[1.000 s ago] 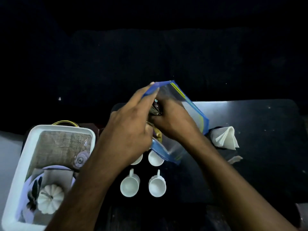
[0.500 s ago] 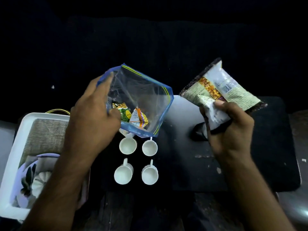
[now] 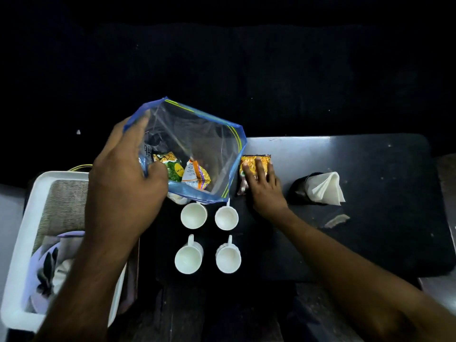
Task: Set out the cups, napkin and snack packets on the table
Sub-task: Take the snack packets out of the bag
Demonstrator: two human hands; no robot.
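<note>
My left hand (image 3: 123,178) grips the left edge of a clear zip bag with a blue rim (image 3: 197,134), held open above the table's left end. Inside it lie a green snack packet (image 3: 172,166) and an orange-and-white packet (image 3: 197,175). My right hand (image 3: 265,191) lies over an orange-brown snack packet (image 3: 249,160) that rests on the dark table (image 3: 370,218), just right of the bag. Several white cups stand in two rows below the bag, the nearest pair (image 3: 188,259) (image 3: 228,259) with handles pointing away. A folded white napkin (image 3: 325,187) sits in a dark holder (image 3: 299,191) to the right.
A white tray (image 3: 27,230) at the left holds a woven mat (image 3: 64,206), a plate and a white ribbed ornament (image 3: 63,270). A small torn scrap (image 3: 336,219) lies on the table below the napkin. The background is dark.
My right hand pulled a snack packet out of the bag, carried it right, then brought it down onto the table beside the bag. My left hand kept hold of the bag.
</note>
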